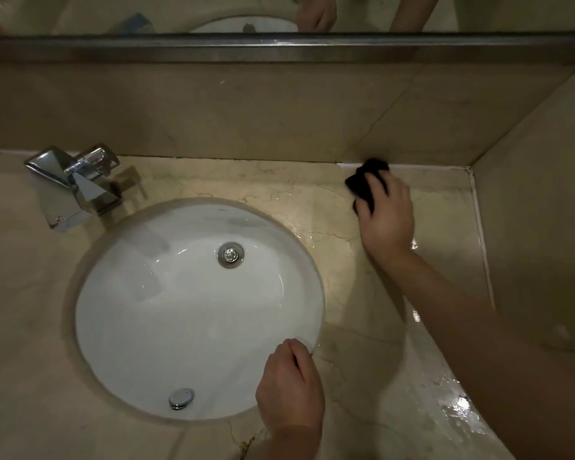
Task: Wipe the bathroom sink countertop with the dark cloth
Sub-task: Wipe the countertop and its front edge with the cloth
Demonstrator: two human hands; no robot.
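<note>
Overhead, looking down on a beige marble bathroom countertop (pixel 352 293) with a round white sink (pixel 196 310) set into it. The right hand (pixel 384 212) reaches to the far side of the counter and presses the dark cloth (pixel 365 184) flat against the stone, fingers curled over its top so the cloth bunches beneath them. The cloth sticks out beyond the fingertips and touches the seam where the counter meets the back wall (pixel 246 114). To the right of this grip, near it, the counter ends at a side wall (pixel 538 227), with a pale caulk line along the joint. Nearer the person from the grip, the stone looks wet and shiny, with bright glints along the right front edge.

To the left of the cloth and closer to the person lies the sink, with a metal drain (pixel 230 255) in its bowl and a round chrome overflow cap (pixel 181 398) on its near wall. Well to the left of the grip, past the far rim of the basin, stands an angular chrome faucet (pixel 73 187).

The left hand (pixel 289 390) rests at the near right rim of the sink, well apart from the cloth, its fingers curled into a loose fist holding nothing visible. Above the back wall runs the metal lower edge of a mirror (pixel 279 48).
</note>
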